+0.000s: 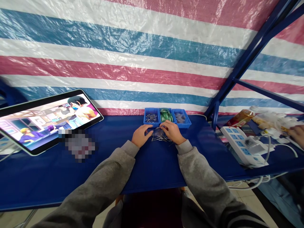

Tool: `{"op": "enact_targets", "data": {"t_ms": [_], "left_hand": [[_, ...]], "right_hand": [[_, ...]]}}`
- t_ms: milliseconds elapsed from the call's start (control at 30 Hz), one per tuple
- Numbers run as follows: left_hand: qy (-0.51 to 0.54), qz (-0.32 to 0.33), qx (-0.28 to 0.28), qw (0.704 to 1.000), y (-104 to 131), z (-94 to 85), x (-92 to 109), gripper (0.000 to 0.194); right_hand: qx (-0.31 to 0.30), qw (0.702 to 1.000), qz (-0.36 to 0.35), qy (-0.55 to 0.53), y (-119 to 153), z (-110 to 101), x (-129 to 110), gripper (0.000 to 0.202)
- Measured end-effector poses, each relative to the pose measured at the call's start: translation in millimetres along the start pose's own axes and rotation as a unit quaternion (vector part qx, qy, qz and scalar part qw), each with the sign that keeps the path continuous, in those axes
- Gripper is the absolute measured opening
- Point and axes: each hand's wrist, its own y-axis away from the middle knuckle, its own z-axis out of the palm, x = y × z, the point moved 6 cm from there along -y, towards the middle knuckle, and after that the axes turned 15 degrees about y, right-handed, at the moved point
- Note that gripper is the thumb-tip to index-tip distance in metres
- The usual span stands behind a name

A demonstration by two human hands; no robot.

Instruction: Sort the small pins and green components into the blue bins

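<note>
Three small blue bins stand in a row at the back of the table: the left bin holds metal screw-like pieces [151,118], the middle one green packets [166,115], the right one clear plastic pieces [180,118]. Just in front, a small clear plastic bag [158,132] lies between my hands, with several thin metal pieces [161,138] on the table by it. My left hand [142,135] is at the bag's left side, thumb and fingers apart. On the right, my right hand [173,131] pinches the bag's edge between thumb and fingers.
A tablet [52,122] showing a cartoon leans at the left of the blue table [156,171], near a blurred patch. At the right are a white power strip [244,147] with cables, a bottle [242,117], plastic bags and another person's hand. Blue metal posts rise there.
</note>
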Motion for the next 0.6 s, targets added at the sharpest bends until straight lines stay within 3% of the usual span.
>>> {"op": "enact_targets", "data": {"t_ms": [133, 300, 600], "left_hand": [[0.097, -0.027, 0.008, 0.995, 0, -1.3, 3, 0.046], [0.17, -0.041, 0.015, 0.984, 1, -3.0, 9, 0.029], [0.265, -0.071, 0.018, 0.961, 1, 0.3, 3, 0.036]], "right_hand": [[0.045, 0.989, 0.038, -0.139, 1, -12, -5, 0.017], [0.006, 0.95, 0.076, -0.302, 5, -10, -14, 0.024], [-0.014, 0.926, 0.092, -0.367, 6, -2, -17, 0.029]]}}
